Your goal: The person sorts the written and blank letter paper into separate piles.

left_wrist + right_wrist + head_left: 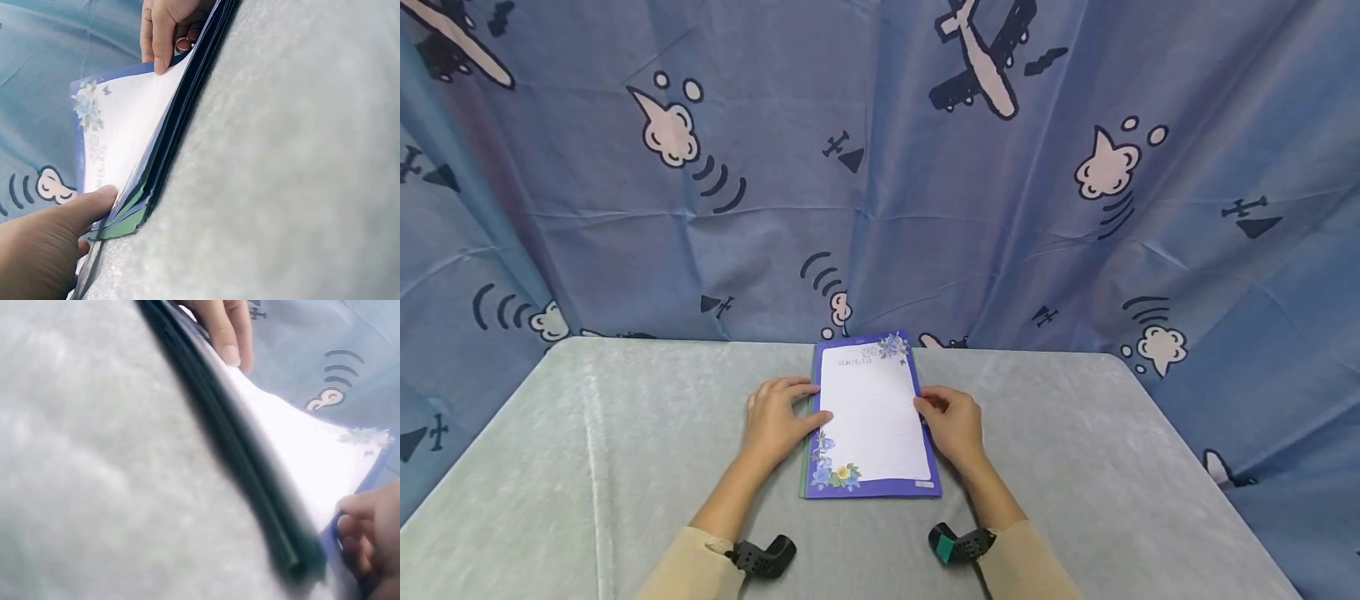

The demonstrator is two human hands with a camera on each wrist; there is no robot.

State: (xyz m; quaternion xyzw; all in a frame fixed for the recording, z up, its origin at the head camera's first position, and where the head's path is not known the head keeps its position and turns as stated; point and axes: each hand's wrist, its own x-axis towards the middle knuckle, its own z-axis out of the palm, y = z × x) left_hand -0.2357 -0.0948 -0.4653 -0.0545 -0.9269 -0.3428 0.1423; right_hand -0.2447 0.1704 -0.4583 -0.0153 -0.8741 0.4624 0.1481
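A stack of letter paper (876, 425) lies upright before me, its top sheet white and ruled with a purple-blue border and printed flowers. My left hand (778, 423) grips its left edge, thumb (100, 200) on top and other fingers at the side. Green and dark blue edges of further sheets (128, 226) show below the top one in the left wrist view. On the opposite side my right hand (957, 423) pinches the right edge between thumb and curled fingers. The sheets bow slightly in the right wrist view, where the stack's near edge (250, 481) is blurred.
A pale grey cloth-covered table (662, 433) lies under the paper. Behind it hangs a blue curtain (775, 167) printed with planes and clouds. Each wrist wears a black camera mount, the left one (763, 557) and the right one (961, 543).
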